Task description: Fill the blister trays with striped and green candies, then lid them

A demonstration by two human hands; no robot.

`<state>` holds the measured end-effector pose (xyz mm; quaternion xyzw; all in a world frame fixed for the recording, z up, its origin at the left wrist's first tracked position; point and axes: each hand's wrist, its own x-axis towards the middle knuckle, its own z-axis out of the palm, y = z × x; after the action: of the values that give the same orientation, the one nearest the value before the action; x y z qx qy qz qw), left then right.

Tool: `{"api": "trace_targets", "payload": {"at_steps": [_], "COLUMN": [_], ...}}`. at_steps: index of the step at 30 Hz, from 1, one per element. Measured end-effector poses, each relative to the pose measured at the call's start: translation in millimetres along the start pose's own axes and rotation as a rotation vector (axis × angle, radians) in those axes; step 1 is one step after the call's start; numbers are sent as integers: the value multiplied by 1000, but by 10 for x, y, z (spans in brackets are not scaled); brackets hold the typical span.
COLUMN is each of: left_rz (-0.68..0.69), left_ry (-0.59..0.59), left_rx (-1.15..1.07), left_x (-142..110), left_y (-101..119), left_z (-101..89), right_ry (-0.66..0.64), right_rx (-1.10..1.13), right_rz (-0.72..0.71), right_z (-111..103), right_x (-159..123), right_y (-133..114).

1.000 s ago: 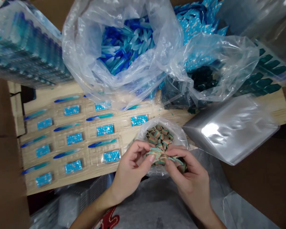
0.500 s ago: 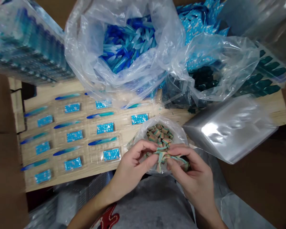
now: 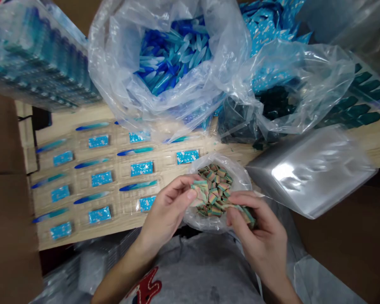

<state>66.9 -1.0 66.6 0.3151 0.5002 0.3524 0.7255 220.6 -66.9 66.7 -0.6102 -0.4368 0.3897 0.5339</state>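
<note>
Between the thumb and fingers of my left hand [image 3: 166, 207] is a small striped packet [image 3: 200, 192], green and tan and slightly crumpled. My right hand [image 3: 262, 230] pinches another striped piece [image 3: 247, 214] of the same colours, partly covered by the fingers. Both hands are over a clear plastic bag [image 3: 243, 177] by my lap, the left at its left side and the right at its lower right. Inside the bag lie several small folded striped pieces [image 3: 213, 175]. Whether the right hand holds one piece or more, I cannot tell.
Clear trays [image 3: 120, 175] with blue pointed sticks [image 3: 137, 185] and blue patterned packets [image 3: 101, 178] cover the table's left. Behind stands a large bag [image 3: 114, 55] of blue pieces. A bag of dark green pieces [image 3: 275, 103] and stacked clear sheets [image 3: 313, 169] are right.
My hands have moved apart. The striped material they both gripped is now separate, one packet in the left and a piece in the right. The view has shifted slightly.
</note>
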Motion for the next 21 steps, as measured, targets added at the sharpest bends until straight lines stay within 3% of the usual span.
{"api": "trace_targets", "payload": {"at_steps": [3, 6, 9, 13, 17, 19, 21], "left_rz": [11, 53, 64, 70, 171, 222, 278], "left_ry": [-96, -110, -41, 65, 176, 128, 1], "left_rx": [-58, -9, 51, 46, 83, 208, 370], "left_x": [-15, -54, -88, -77, -14, -10, -40], "left_y": [6, -20, -88, -167, -115, -39, 42], "left_z": [7, 27, 56, 84, 42, 13, -7], "right_ry": [-146, -151, -148, -247, -334, -340, -327], "right_rx": [48, 83, 29, -79, -105, -126, -160], "right_rz": [82, 86, 28, -23, -42, -46, -61], "right_z": [68, 136, 134, 34, -55, -71, -75], "right_x": [19, 6, -19, -35, -42, -36, -22], "right_y": [-5, -8, -19, -73, -136, -146, -143]}}
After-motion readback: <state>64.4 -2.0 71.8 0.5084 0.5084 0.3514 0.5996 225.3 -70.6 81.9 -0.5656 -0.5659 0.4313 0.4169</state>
